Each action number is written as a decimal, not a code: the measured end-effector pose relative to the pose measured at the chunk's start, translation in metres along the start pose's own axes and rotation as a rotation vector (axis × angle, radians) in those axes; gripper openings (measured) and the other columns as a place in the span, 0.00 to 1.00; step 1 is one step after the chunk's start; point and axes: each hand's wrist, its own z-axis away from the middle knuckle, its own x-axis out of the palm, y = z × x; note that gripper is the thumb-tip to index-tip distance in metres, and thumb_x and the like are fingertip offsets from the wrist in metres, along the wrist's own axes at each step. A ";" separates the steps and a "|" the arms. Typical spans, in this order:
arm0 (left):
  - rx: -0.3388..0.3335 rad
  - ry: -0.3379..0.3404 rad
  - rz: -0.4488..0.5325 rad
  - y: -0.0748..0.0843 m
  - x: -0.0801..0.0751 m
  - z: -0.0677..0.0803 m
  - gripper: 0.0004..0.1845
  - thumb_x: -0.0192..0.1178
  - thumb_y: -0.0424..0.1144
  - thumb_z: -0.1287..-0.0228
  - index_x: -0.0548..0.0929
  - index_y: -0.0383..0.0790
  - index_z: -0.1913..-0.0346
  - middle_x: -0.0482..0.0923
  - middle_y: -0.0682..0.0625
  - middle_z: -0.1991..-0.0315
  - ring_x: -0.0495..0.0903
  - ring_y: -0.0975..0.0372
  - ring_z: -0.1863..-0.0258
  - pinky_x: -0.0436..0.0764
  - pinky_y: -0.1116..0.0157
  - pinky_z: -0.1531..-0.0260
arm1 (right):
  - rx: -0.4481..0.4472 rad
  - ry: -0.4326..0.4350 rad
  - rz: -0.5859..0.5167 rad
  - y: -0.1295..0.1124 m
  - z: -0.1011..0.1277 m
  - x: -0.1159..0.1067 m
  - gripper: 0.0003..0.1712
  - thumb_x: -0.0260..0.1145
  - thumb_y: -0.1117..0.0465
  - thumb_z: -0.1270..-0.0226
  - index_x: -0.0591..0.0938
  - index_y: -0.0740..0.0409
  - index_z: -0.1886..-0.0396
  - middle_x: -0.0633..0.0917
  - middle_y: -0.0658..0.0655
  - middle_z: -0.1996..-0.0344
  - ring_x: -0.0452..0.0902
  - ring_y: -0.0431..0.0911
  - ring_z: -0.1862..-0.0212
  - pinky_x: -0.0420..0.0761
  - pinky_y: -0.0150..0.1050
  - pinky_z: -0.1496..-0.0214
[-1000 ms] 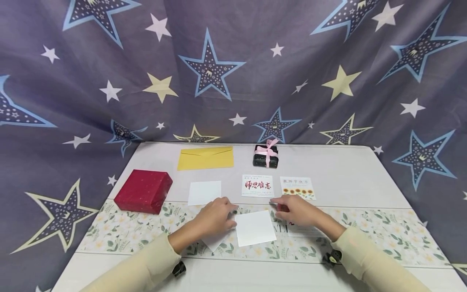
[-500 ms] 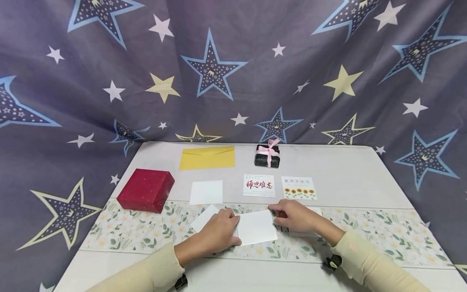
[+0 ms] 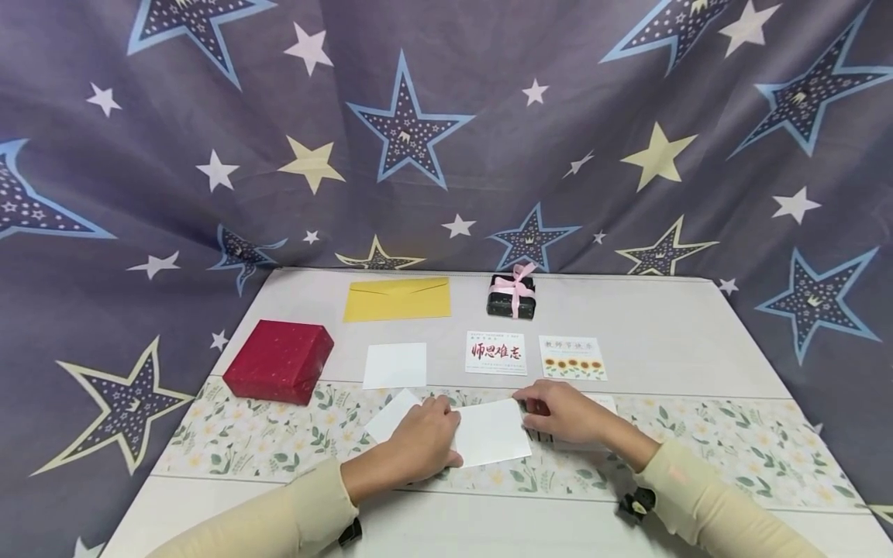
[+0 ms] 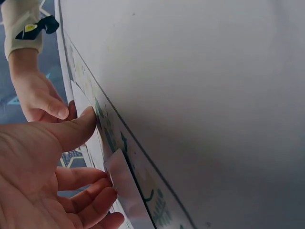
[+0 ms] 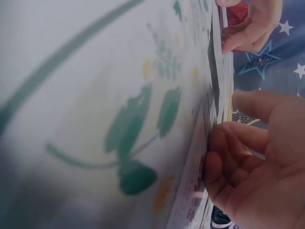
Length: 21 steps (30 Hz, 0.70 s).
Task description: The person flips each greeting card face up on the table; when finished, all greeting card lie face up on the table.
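A blank white card [image 3: 491, 434] lies between the two hands, its near side close over the floral band. My left hand [image 3: 423, 440] grips its left edge, with the thumb along the near side in the left wrist view. At its upper right corner, my right hand [image 3: 561, 413] pinches the card with thumb and index finger; the other fingers are curled below, near the table, in the right wrist view. A second white card [image 3: 391, 416] sticks out behind the left hand, partly hidden. Beneath the right hand, a printed card [image 3: 604, 402] is mostly covered.
Farther back lie another white card [image 3: 394, 366], a card with red lettering [image 3: 496, 353] and a sunflower card [image 3: 574, 358]. A red box [image 3: 279, 361] stands at left. A yellow envelope [image 3: 398, 299] and a black gift box [image 3: 512, 297] with pink ribbon are at the back.
My left hand has moved right onto the blank card's left edge, uncovering more of the second white card. My right hand has come to the blank card's corner. The last half second shows little movement.
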 end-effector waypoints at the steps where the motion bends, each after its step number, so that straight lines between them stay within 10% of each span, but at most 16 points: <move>1: -0.002 0.001 -0.001 0.000 0.000 0.000 0.31 0.75 0.57 0.45 0.85 0.37 0.47 0.79 0.47 0.53 0.77 0.58 0.57 0.80 0.59 0.55 | 0.005 0.008 -0.017 0.000 0.000 0.000 0.22 0.69 0.59 0.31 0.82 0.59 0.40 0.79 0.43 0.67 0.70 0.35 0.67 0.73 0.31 0.61; 10: 0.009 0.050 -0.013 -0.003 0.004 0.000 0.32 0.76 0.58 0.48 0.85 0.37 0.48 0.79 0.47 0.53 0.78 0.56 0.57 0.80 0.57 0.55 | 0.063 0.012 -0.255 -0.007 -0.004 0.000 0.25 0.73 0.62 0.36 0.76 0.62 0.43 0.84 0.44 0.69 0.76 0.35 0.69 0.78 0.31 0.60; 21: -0.050 0.143 0.037 -0.013 0.001 -0.006 0.33 0.74 0.56 0.44 0.83 0.35 0.43 0.80 0.44 0.51 0.79 0.54 0.53 0.80 0.56 0.53 | 0.072 0.089 -0.283 -0.005 -0.003 -0.005 0.24 0.72 0.65 0.37 0.79 0.64 0.41 0.86 0.44 0.70 0.77 0.35 0.71 0.79 0.31 0.64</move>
